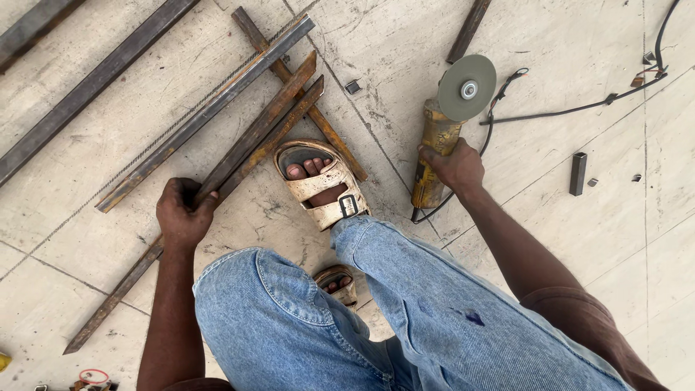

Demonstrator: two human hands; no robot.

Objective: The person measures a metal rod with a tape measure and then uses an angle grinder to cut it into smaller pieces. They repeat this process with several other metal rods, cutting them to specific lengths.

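My left hand (182,212) grips a long rusty angle bar (250,137) that lies slanted on the concrete floor beside a second rusty bar. My right hand (455,166) holds the yellowed body of an angle grinder (436,148). Its grey disc (467,87) faces up, away from the bars. My sandalled foot (322,185) stands on the floor at the bars' lower side, touching a crossing rusty strip (304,98). My jeans-clad legs (376,318) fill the bottom of the view.
Longer dark steel bars (94,83) lie at the upper left. A black power cable (579,108) runs from the grinder to the upper right. A short cut piece of square tube (578,174) and small offcuts lie at the right. Another bar (468,30) lies at top centre.
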